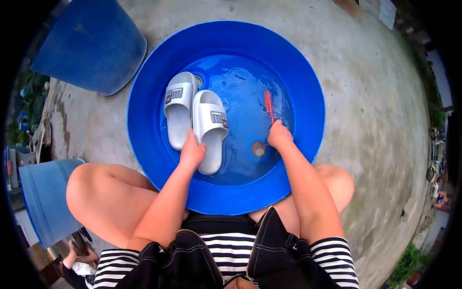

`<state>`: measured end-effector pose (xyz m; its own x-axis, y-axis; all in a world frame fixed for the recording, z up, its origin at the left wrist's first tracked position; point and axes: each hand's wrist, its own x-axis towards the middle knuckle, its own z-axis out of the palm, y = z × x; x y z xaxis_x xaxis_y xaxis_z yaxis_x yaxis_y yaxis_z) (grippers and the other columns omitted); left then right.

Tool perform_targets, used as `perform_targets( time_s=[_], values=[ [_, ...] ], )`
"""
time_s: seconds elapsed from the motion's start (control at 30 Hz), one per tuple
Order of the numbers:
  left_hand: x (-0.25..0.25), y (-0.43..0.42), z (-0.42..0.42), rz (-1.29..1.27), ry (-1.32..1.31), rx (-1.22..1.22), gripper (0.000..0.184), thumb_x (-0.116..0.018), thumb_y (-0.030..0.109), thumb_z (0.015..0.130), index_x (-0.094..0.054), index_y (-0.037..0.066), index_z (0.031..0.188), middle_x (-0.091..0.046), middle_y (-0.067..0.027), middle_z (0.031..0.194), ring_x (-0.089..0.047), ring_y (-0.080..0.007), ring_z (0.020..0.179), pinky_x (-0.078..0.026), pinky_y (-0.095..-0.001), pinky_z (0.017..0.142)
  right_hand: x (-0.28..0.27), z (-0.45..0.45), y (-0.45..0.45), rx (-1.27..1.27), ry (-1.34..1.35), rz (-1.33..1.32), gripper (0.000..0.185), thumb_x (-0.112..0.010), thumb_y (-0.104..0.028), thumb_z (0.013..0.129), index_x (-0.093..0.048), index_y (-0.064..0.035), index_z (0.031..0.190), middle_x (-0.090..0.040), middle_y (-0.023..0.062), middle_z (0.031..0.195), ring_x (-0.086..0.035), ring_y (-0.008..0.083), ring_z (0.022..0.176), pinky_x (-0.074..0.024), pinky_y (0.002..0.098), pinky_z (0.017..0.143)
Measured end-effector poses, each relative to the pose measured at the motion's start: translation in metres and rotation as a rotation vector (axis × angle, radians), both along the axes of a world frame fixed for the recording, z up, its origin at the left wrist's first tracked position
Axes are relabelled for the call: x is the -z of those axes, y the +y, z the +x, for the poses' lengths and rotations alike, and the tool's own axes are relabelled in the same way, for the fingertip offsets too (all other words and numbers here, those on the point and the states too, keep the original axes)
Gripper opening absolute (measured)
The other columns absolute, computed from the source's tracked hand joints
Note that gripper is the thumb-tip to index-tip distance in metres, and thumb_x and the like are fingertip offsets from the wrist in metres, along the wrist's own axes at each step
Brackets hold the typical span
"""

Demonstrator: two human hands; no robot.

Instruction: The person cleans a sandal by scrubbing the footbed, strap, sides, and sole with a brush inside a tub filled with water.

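Note:
A round blue tub point(226, 202) with shallow water stands between my knees. Two white slide slippers are at its left side, each with a grey picture on the strap. My left hand point(193, 154) grips the edge of the nearer slipper point(210, 151), thumb over its inner side. The other slipper point(179, 120) lies just left of it, close against it. In my right hand point(280, 135) is a red brush point(268, 102), held by its handle, bristle end pointing away from me over the water. A round greyish spot point(258, 149) shows on the tub floor beside that hand.
A large dark blue bucket point(91, 48) stands beyond the tub at the upper left. A lighter blue bucket point(48, 197) is beside my left knee. Another person point(79, 262) is partly visible at the lower left. Concrete ground point(370, 144) surrounds the tub.

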<state>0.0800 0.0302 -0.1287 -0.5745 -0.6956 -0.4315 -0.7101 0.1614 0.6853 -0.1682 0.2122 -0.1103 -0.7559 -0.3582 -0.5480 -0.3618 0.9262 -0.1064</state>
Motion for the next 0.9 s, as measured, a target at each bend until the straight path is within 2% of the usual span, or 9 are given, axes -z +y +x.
perform_targets(
  time_s=[0.07, 0.2, 0.27, 0.37, 0.47, 0.5, 0.57, 0.7, 0.9],
  values=[
    [-0.009, -0.001, 0.000, 0.150, -0.010, -0.044, 0.063, -0.063, 0.007, 0.094, -0.040, -0.001, 0.152, -0.061, -0.0275, 0.136, -0.060, -0.0365, 0.127, -0.046, -0.0409, 0.108, 0.006, -0.003, 0.000, 0.080, 0.007, -0.014, 0.040, -0.058, -0.009, 0.094, -0.046, 0.0027, 0.130, -0.063, 0.0279, 0.132, -0.063, 0.0428, 0.122, -0.0522, 0.0467, 0.103],
    [0.007, 0.001, 0.003, 0.187, 0.207, -0.183, 0.055, -0.063, 0.014, 0.096, -0.045, 0.000, 0.146, -0.061, -0.0324, 0.132, -0.059, -0.0462, 0.125, -0.046, -0.0484, 0.105, 0.007, -0.021, -0.014, 0.186, 0.095, -0.175, 0.051, -0.067, -0.011, 0.090, -0.045, 0.0017, 0.134, -0.062, 0.0291, 0.133, -0.062, 0.0435, 0.123, -0.0515, 0.0470, 0.104],
    [0.013, 0.001, 0.000, 0.037, 0.099, -0.155, 0.052, -0.061, 0.016, 0.099, -0.047, 0.001, 0.146, -0.062, -0.0313, 0.130, -0.059, -0.0459, 0.125, -0.046, -0.0485, 0.105, 0.008, -0.011, -0.028, 0.141, -0.075, -0.261, 0.052, -0.068, -0.009, 0.088, -0.047, 0.0002, 0.134, -0.065, 0.0296, 0.126, -0.062, 0.0451, 0.123, -0.0512, 0.0466, 0.103],
    [0.000, 0.000, -0.003, 0.115, 0.065, -0.199, 0.052, -0.059, 0.015, 0.101, -0.044, -0.001, 0.149, -0.061, -0.0291, 0.135, -0.060, -0.0399, 0.126, -0.046, -0.0443, 0.106, -0.007, 0.016, -0.043, 0.401, -0.887, -0.654, 0.044, -0.058, 0.004, 0.091, -0.052, -0.0106, 0.132, -0.061, 0.0060, 0.094, -0.062, 0.0151, 0.079, -0.0607, 0.0367, 0.072],
    [-0.003, 0.006, -0.005, 0.220, 0.108, -0.246, 0.053, -0.056, 0.014, 0.104, -0.040, 0.000, 0.154, -0.058, -0.0259, 0.141, -0.058, -0.0323, 0.128, -0.045, -0.0393, 0.107, -0.029, 0.032, -0.053, 0.148, -1.078, -0.755, 0.026, -0.057, -0.002, 0.093, -0.055, -0.0070, 0.119, -0.064, 0.0097, 0.093, -0.068, 0.0214, 0.085, -0.0590, 0.0390, 0.075],
    [-0.001, 0.008, -0.006, 0.221, 0.137, -0.257, 0.053, -0.054, 0.014, 0.105, -0.040, 0.001, 0.154, -0.057, -0.0252, 0.142, -0.057, -0.0318, 0.129, -0.044, -0.0387, 0.108, -0.038, 0.036, -0.052, 0.148, -1.082, -0.746, 0.026, -0.057, -0.002, 0.093, -0.055, -0.0070, 0.119, -0.064, 0.0097, 0.093, -0.068, 0.0214, 0.085, -0.0590, 0.0390, 0.075],
    [-0.028, 0.011, -0.012, 0.258, 0.177, -0.271, 0.052, -0.051, 0.013, 0.107, -0.038, 0.002, 0.156, -0.055, -0.0218, 0.146, -0.054, -0.0298, 0.132, -0.041, -0.0369, 0.111, -0.056, 0.038, -0.054, -0.154, -0.531, -0.716, 0.023, -0.062, -0.011, 0.092, -0.056, -0.0034, 0.113, -0.067, 0.0168, 0.096, -0.069, 0.0319, 0.090, -0.0553, 0.0445, 0.081],
    [-0.021, 0.015, -0.015, 0.344, 0.318, -0.266, 0.052, -0.049, 0.012, 0.108, -0.036, 0.004, 0.158, -0.053, -0.0191, 0.148, -0.050, -0.0274, 0.136, -0.038, -0.0354, 0.113, -0.080, 0.025, -0.048, -0.020, -0.123, -0.746, 0.027, -0.067, -0.021, 0.092, -0.056, -0.0008, 0.106, -0.069, 0.0221, 0.101, -0.067, 0.0407, 0.097, -0.0515, 0.0483, 0.084],
    [-0.032, 0.021, -0.019, 0.431, 0.557, 0.066, 0.057, -0.052, 0.010, 0.104, -0.035, 0.006, 0.158, -0.047, -0.0163, 0.155, -0.042, -0.0259, 0.145, -0.031, -0.0358, 0.120, -0.098, 0.006, -0.035, 0.220, -0.157, -1.005, 0.042, -0.080, -0.032, 0.089, -0.061, -0.0013, 0.111, -0.071, 0.0138, 0.107, -0.068, 0.0228, 0.099, -0.0529, 0.0383, 0.085]
  ],
)
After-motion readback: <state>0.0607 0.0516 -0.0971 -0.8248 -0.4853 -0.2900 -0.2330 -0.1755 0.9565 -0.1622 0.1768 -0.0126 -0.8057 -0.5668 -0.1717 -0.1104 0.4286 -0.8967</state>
